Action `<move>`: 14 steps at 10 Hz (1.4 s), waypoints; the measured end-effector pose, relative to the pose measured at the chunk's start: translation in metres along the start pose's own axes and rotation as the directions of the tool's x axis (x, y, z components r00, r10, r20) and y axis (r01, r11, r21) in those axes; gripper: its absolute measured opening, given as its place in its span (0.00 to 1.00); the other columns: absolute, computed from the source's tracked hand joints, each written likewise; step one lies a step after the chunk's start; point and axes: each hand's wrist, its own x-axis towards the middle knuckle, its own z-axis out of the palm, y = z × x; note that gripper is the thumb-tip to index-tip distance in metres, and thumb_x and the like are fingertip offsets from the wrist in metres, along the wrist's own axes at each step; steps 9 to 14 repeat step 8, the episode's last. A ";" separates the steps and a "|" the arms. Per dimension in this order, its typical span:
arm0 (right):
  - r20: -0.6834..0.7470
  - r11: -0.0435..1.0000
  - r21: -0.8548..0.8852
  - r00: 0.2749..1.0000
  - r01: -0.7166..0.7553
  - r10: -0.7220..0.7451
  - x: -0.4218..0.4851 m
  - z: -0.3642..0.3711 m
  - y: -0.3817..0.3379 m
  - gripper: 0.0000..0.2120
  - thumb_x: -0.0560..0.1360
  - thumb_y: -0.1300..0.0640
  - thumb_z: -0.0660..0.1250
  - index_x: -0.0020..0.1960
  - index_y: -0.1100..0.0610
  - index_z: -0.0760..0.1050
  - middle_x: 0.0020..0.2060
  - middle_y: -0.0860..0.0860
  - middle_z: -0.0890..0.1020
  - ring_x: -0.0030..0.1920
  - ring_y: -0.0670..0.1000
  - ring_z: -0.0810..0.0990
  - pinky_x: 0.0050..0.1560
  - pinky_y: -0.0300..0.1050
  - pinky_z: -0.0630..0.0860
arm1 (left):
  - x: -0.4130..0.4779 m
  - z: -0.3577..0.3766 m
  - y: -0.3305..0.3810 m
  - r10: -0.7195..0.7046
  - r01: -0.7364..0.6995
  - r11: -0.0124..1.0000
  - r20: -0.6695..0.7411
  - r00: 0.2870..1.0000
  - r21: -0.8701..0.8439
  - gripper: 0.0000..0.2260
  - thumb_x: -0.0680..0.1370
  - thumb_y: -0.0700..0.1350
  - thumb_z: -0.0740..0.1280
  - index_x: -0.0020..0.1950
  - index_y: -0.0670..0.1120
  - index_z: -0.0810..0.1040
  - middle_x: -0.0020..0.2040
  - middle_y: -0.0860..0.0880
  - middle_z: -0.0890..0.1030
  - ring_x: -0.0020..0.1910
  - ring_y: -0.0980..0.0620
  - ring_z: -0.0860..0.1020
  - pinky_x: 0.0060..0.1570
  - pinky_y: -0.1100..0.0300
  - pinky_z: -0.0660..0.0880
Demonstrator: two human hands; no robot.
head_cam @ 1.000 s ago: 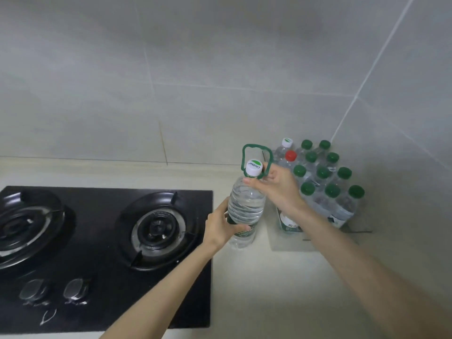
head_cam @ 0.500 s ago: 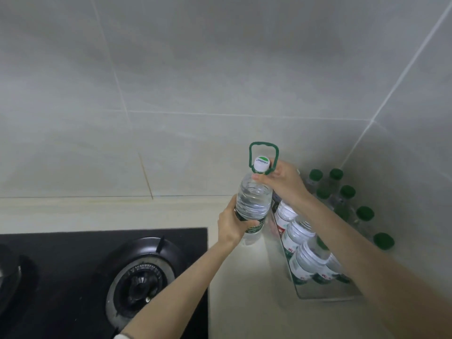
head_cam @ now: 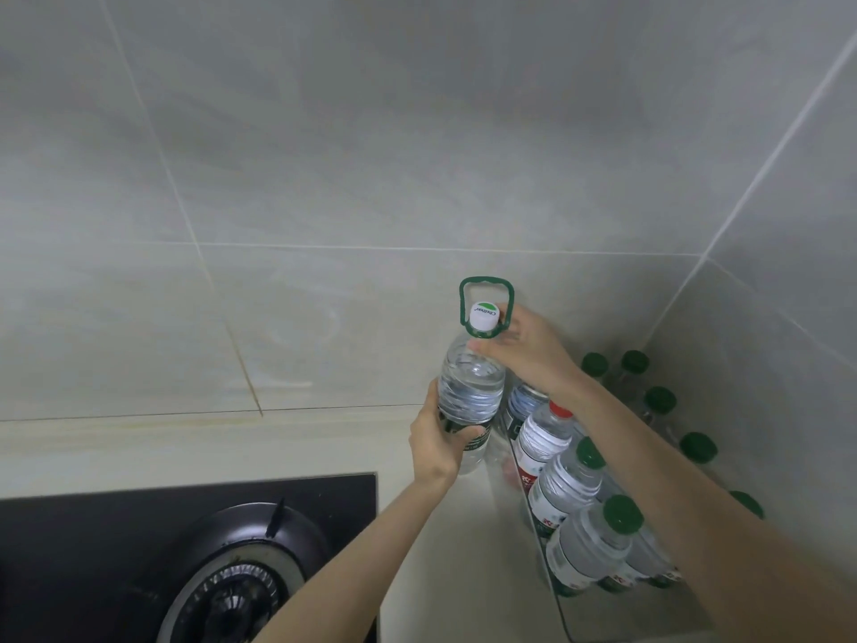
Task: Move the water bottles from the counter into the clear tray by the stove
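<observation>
Most of the job looks done: the clear tray [head_cam: 603,617] at the lower right of the frame is already packed with small bottles [head_cam: 568,487]. The large handled bottle [head_cam: 470,392] is upright at centre right, just left of the tray and not yet in it — the left hand [head_cam: 436,450] wraps its lower body and the right hand [head_cam: 528,350] pinches the neck under the cap. Whether its base touches the counter [head_cam: 440,573] I cannot tell.

Home kitchen: black gas stove [head_cam: 185,549] with round burner [head_cam: 236,591] set in pale counter [head_cam: 445,573], grey tiled walls [head_cam: 324,155] meeting in corner.
</observation>
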 end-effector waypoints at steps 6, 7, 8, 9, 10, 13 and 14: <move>-0.041 0.987 0.018 0.986 -0.158 0.159 -0.063 -0.016 -0.018 0.26 0.75 0.58 0.69 0.71 0.55 0.65 0.66 0.52 0.74 0.62 0.50 0.74 0.63 0.47 0.71 | -0.030 -0.035 0.051 -0.147 0.113 0.951 0.097 0.984 0.289 0.30 0.77 0.47 0.68 0.76 0.45 0.60 0.67 0.44 0.75 0.66 0.47 0.73 0.63 0.57 0.68; -0.042 0.988 0.055 0.988 -0.144 0.146 -0.089 -0.026 -0.019 0.26 0.75 0.57 0.69 0.70 0.56 0.66 0.65 0.52 0.76 0.61 0.50 0.75 0.66 0.50 0.71 | -0.046 -0.045 0.063 -0.116 0.086 0.947 0.080 0.990 0.309 0.26 0.78 0.46 0.67 0.74 0.46 0.64 0.64 0.45 0.77 0.63 0.49 0.75 0.55 0.62 0.68; -0.032 0.989 0.061 0.990 -0.138 0.140 -0.115 -0.036 -0.020 0.23 0.75 0.58 0.69 0.69 0.56 0.68 0.64 0.51 0.77 0.61 0.50 0.76 0.66 0.51 0.72 | -0.065 -0.055 0.081 -0.075 0.053 0.960 0.069 0.995 0.276 0.24 0.78 0.46 0.66 0.73 0.46 0.66 0.64 0.45 0.77 0.61 0.48 0.76 0.56 0.61 0.70; -0.032 0.989 0.061 0.990 -0.138 0.140 -0.115 -0.036 -0.020 0.23 0.75 0.58 0.69 0.69 0.56 0.68 0.64 0.51 0.77 0.61 0.50 0.76 0.66 0.51 0.72 | -0.065 -0.055 0.081 -0.075 0.053 0.960 0.069 0.995 0.276 0.24 0.78 0.46 0.66 0.73 0.46 0.66 0.64 0.45 0.77 0.61 0.48 0.76 0.56 0.61 0.70; -0.032 0.989 0.061 0.990 -0.138 0.140 -0.115 -0.036 -0.020 0.23 0.75 0.58 0.69 0.69 0.56 0.68 0.64 0.51 0.77 0.61 0.50 0.76 0.66 0.51 0.72 | -0.065 -0.055 0.081 -0.075 0.053 0.960 0.069 0.995 0.276 0.24 0.78 0.46 0.66 0.73 0.46 0.66 0.64 0.45 0.77 0.61 0.48 0.76 0.56 0.61 0.70; -0.032 0.989 0.061 0.990 -0.138 0.140 -0.115 -0.036 -0.020 0.23 0.75 0.58 0.69 0.69 0.56 0.68 0.64 0.51 0.77 0.61 0.50 0.76 0.66 0.51 0.72 | -0.065 -0.055 0.081 -0.075 0.053 0.960 0.069 0.995 0.276 0.24 0.78 0.46 0.66 0.73 0.46 0.66 0.64 0.45 0.77 0.61 0.48 0.76 0.56 0.61 0.70; -0.032 0.989 0.061 0.990 -0.138 0.140 -0.115 -0.036 -0.020 0.23 0.75 0.58 0.69 0.69 0.56 0.68 0.64 0.51 0.77 0.61 0.50 0.76 0.66 0.51 0.72 | -0.065 -0.055 0.081 -0.075 0.053 0.960 0.069 0.995 0.276 0.24 0.78 0.46 0.66 0.73 0.46 0.66 0.64 0.45 0.77 0.61 0.48 0.76 0.56 0.61 0.70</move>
